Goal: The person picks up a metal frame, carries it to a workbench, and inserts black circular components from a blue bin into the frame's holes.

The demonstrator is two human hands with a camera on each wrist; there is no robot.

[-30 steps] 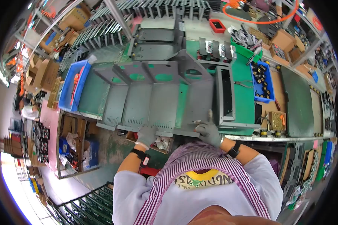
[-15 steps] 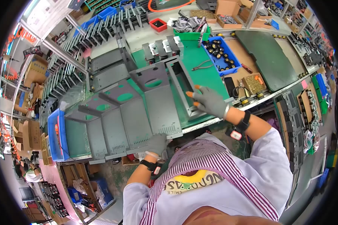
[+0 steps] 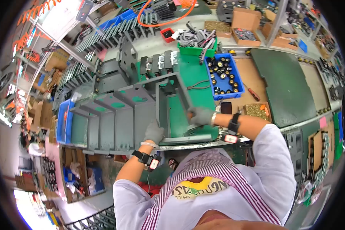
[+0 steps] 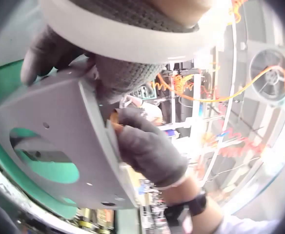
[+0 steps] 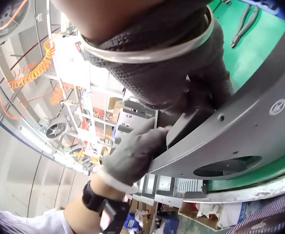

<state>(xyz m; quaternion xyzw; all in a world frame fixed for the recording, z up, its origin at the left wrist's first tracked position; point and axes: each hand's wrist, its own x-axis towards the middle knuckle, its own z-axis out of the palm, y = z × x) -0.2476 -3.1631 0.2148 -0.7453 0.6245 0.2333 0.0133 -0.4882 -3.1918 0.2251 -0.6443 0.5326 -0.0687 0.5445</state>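
Both hands wear grey gloves with bare-looking fingertips. A dark grey rectangular metal frame (image 3: 161, 109) stands at the table's front edge, tilted. The left hand (image 3: 154, 133) grips its near left corner, and the right hand (image 3: 201, 116) holds its right side. In the left wrist view, the left hand (image 4: 125, 73) wraps over a grey panel with an oval hole (image 4: 59, 141), while the right hand (image 4: 152, 151) pinches the panel's edge. From the right wrist, the right hand (image 5: 181, 78) is curled over the frame (image 5: 235, 122), the left hand (image 5: 137, 156) beside it; some fingertips are hidden.
Joined grey metal housings (image 3: 122, 122) stand left of the frame. Behind it are heatsink-like parts (image 3: 157, 63). To the right lie pliers (image 3: 198, 85), a blue bin of black round parts (image 3: 237, 73), a screwdriver (image 3: 253, 94) and a screw box (image 3: 257, 110).
The right hand, earlier spread above the frame, now holds its side. The left hand has moved from the housings' front edge onto the frame, which has turned and tilted. The head view has shifted.
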